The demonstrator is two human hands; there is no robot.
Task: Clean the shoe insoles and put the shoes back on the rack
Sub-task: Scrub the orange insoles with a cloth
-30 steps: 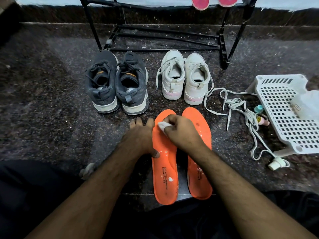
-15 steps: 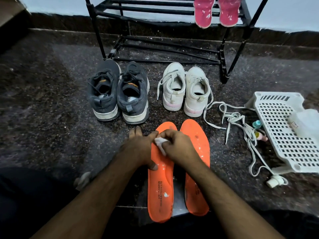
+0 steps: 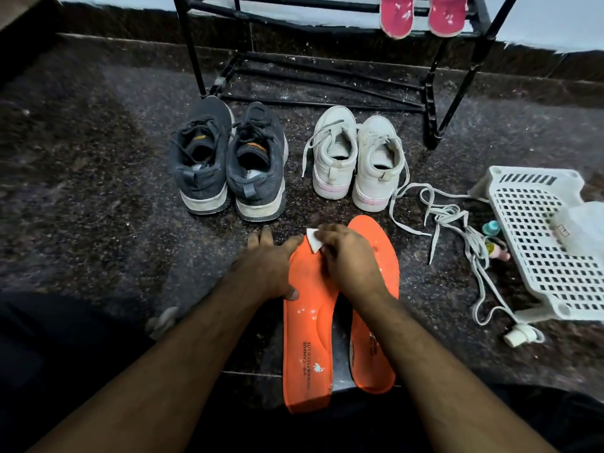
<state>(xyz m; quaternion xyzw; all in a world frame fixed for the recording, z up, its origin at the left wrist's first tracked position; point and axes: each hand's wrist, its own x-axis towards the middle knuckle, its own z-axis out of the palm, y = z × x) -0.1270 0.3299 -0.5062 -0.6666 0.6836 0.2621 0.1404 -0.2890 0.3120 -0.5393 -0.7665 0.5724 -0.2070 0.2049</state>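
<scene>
- Step in hand, as judged: wiping the left orange insole (image 3: 307,322), which lies flat on the floor (image 3: 98,191) beside the right orange insole (image 3: 376,289), both on the near side of the shoes.
- Right hand (image 3: 349,259) pinches a small white wipe (image 3: 314,240) at the toe end of the left orange insole; fingers curled round it.
- Left hand (image 3: 264,266) lies flat, fingers extended, on the outer edge of that insole and the floor next to it, thumb on the orange surface. It holds nothing and pins the insole.
- Advice: keep the left hand pressing so the insole does not slide; draw the wipe toe to heel in overlapping strokes.
- White specks show at mid-length and near the printed heel logo of the left orange insole; those areas likely need passes. Whether they are dirt or cleaner residue cannot be told.
- Fold the wipe to a fresh face once soiled; it is small and will load quickly.
- The right orange insole carries similar specks near its toe; treat it the same way.
- Dark grey shoes (image 3: 228,165) stand just beyond the insoles, white shoes (image 3: 356,161) to their right; the rack (image 3: 431,103) is beyond both. Shoes are not yet on it.
- Loose laces (image 3: 457,230) lie right of the insoles; keep them out of the wiping path.
</scene>
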